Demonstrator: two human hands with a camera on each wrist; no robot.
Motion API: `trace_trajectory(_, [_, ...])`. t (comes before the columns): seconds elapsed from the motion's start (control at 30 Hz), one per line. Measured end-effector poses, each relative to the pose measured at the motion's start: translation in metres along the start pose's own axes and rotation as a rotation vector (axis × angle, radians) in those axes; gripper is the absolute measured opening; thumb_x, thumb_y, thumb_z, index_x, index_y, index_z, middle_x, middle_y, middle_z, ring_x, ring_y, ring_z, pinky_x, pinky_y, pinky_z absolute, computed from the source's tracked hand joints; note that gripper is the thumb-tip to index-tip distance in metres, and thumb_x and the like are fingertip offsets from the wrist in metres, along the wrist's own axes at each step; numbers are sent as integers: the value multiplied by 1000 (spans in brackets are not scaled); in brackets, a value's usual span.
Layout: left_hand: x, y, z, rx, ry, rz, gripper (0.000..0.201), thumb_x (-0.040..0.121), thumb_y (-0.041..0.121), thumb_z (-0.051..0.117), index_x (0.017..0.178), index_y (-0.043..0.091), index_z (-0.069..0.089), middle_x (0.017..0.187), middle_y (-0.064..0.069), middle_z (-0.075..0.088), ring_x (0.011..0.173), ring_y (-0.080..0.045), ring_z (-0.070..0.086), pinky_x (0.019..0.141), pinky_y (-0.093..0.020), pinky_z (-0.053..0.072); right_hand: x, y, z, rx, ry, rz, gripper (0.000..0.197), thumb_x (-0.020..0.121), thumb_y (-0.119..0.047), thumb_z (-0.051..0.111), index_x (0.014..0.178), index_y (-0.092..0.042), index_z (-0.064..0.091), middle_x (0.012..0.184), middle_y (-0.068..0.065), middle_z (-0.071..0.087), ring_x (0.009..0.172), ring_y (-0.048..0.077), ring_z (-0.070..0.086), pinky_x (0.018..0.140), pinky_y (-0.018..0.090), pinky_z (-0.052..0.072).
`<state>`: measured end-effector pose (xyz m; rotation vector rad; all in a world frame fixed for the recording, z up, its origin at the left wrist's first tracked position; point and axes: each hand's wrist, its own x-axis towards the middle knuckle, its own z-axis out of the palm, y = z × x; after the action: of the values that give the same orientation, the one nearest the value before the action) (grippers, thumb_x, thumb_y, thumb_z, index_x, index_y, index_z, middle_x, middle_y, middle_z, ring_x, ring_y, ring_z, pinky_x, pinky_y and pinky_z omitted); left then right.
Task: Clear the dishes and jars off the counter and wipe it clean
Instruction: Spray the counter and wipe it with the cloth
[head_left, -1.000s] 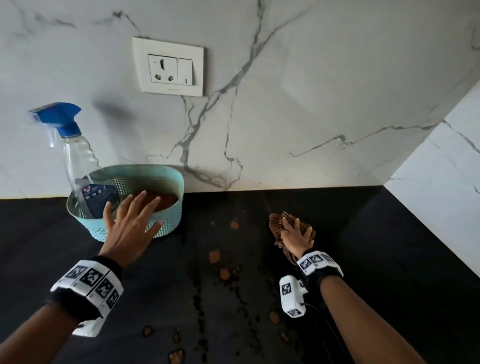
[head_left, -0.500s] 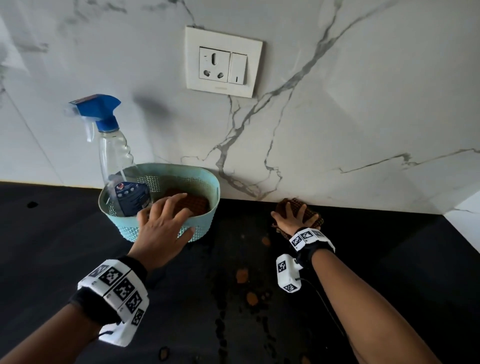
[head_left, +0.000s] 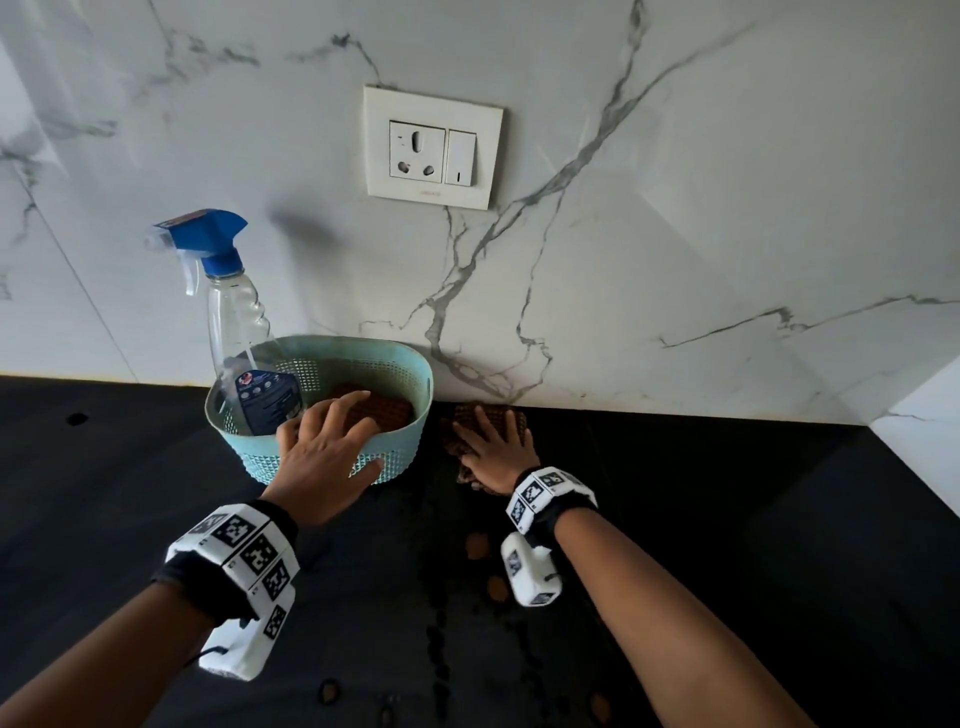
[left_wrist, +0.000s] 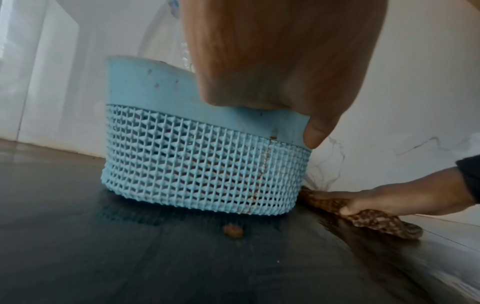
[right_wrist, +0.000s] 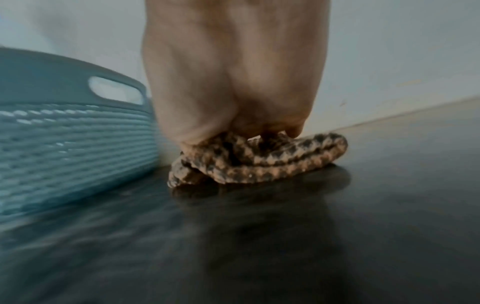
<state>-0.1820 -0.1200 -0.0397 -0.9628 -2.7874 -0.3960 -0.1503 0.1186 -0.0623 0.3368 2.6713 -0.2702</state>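
A teal lattice basket stands on the black counter against the marble wall. It holds a clear spray bottle with a blue trigger and a brown pad. My left hand grips the basket's near rim, fingers over the edge, thumb on the outer band. My right hand presses and clutches a brown checked cloth on the counter at the wall's foot, just right of the basket.
Brown spots and dark wet streaks lie on the counter in front of the basket. A white socket plate sits on the wall above. A white side wall closes the counter at the right.
My right hand has pushed the cloth away to the wall and left, up beside the basket. My left hand has come down from above the basket onto its rim.
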Motion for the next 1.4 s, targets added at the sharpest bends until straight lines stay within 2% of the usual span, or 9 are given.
trace_trajectory(0.13, [0,2,-5,-2,-43,-26,62,68,63,26,107,26,57,149,0,31,131,-34,27,95,-54,27,-11,66,-11,-59,51,54,63,95,-42,42,147,-46,6,158,-6,-13,142,44,-11,112,58,4])
trace_trajectory(0.27, [4,3,-11,-23,-108,-49,63,69,63,28,114,28,55,152,4,21,135,-30,17,101,-49,20,-40,130,-7,208,75,268,50,100,-35,31,144,-49,14,158,-11,-10,144,34,-14,114,54,-1])
trace_trajectory(0.47, [3,7,-13,-33,-105,-51,38,85,48,55,118,28,54,153,3,18,137,-30,15,103,-47,18,-56,102,14,281,101,376,50,100,-41,26,146,-47,8,157,-10,-16,142,35,-19,113,56,-4])
trace_trajectory(0.73, [4,10,-18,-18,-137,-74,40,86,45,55,122,29,51,154,4,14,137,-30,13,105,-46,17,-48,-18,30,144,3,56,51,99,-39,27,146,-46,10,157,-8,-18,141,36,-22,112,57,-8])
trace_trajectory(0.83, [4,11,-21,-4,-163,-89,43,86,46,56,125,30,49,154,4,12,137,-31,13,105,-46,16,-50,-23,28,85,-46,-99,51,100,-30,31,146,-44,16,158,-9,-13,142,34,-20,114,55,-7])
trace_trajectory(0.93, [3,11,-19,8,-167,-85,44,85,47,57,125,30,49,154,4,13,136,-32,14,106,-47,17,-54,4,19,94,-66,-136,50,100,-21,31,146,-40,23,159,-9,-6,144,30,-15,115,52,-3])
trace_trajectory(1.07, [1,11,-21,5,-181,-80,44,84,47,58,124,31,49,154,4,13,136,-31,14,106,-47,17,-71,61,14,128,41,36,49,101,-23,31,146,-40,22,159,-7,-2,145,33,-8,115,51,6])
trace_trajectory(1.2, [1,11,-23,4,-191,-75,45,85,47,57,126,31,48,154,4,12,137,-31,13,107,-46,16,-97,110,23,246,134,252,50,100,-23,32,145,-42,23,159,-7,-2,145,32,-8,116,50,7])
trace_trajectory(1.4, [0,13,-26,-11,-186,-71,46,85,46,57,127,31,47,154,3,13,137,-31,13,107,-46,16,-109,70,40,370,200,447,54,99,-31,38,146,-43,15,159,-6,-10,142,38,-16,115,55,-1])
